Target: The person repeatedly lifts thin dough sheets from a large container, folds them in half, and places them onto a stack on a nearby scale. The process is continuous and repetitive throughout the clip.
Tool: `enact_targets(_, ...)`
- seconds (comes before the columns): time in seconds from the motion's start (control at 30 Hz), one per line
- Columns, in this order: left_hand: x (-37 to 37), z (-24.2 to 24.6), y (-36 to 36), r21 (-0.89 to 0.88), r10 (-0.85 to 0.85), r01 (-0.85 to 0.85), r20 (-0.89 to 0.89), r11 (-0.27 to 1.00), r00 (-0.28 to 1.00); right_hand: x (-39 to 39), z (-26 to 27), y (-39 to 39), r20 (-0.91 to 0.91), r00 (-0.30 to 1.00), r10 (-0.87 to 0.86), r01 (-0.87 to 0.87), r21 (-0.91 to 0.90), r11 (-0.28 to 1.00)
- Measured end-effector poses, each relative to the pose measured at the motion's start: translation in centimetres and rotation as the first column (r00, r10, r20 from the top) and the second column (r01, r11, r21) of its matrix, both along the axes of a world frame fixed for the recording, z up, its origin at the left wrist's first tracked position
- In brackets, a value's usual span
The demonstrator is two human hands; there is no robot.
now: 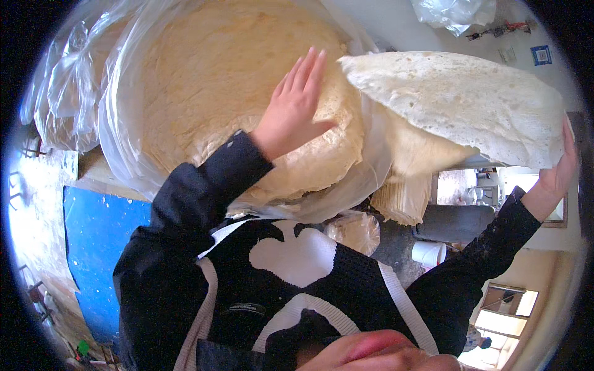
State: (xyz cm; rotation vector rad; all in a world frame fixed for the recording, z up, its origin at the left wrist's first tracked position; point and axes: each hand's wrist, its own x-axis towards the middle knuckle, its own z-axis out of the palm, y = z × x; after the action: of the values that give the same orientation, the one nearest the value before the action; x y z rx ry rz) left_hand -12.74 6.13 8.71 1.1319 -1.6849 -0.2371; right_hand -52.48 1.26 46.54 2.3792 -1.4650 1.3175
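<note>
My left hand point(294, 109) is palm down over a large stack of round flatbreads point(218, 69), fingers extended, thumb out to the side, holding nothing. Whether the palm touches the top bread cannot be seen. The stack sits in an opened clear plastic bag point(123, 111), whose rim is folded down around it. At the far right, my right hand point(559, 171) grips the outer edge of a large pale flatbread point(455, 102), held out to the side and slanting toward the stack. Below this bread hang more folded flatbreads point(403, 195).
Bagged flatbreads point(76, 92) stand left of the stack. A blue panel point(106, 250) lies below at the left. Beneath the right arm are a bagged bundle point(355, 232) and a white bucket point(428, 253). A person point(475, 341) is partly visible near the bright doorway at lower right.
</note>
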Motion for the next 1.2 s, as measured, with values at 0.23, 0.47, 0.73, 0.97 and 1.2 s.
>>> enact_targets(0.23,1.6,3.5,-7.2,0.127,0.029,-0.019,-0.075,0.992,0.997,5.2,-4.0,-2.5,0.726,0.676,-0.130,-0.208,0.356,0.911)
enact_targets(0.47,14.7,16.1,-2.3,-0.537,0.187,-0.297,-0.252,0.790,0.950,4.7,-7.7,-5.4,0.620,0.782,0.059,-0.249,0.224,0.942)
enact_targets(0.73,15.0,8.0,15.7,-0.340,0.417,-0.326,0.244,0.882,0.876,9.5,-28.4,-2.7,0.713,0.651,-0.260,-0.590,0.691,0.418)
enact_targets(0.97,13.0,-2.9,21.0,0.245,0.206,-0.329,0.421,0.912,0.884,10.9,-37.6,0.5,0.713,0.625,-0.317,-0.674,0.698,0.242)
enact_targets(1.2,14.8,-3.1,20.6,0.224,0.105,-0.360,0.704,0.906,0.702,10.3,-37.8,-2.1,-0.046,0.913,0.405,-0.297,0.606,0.738)
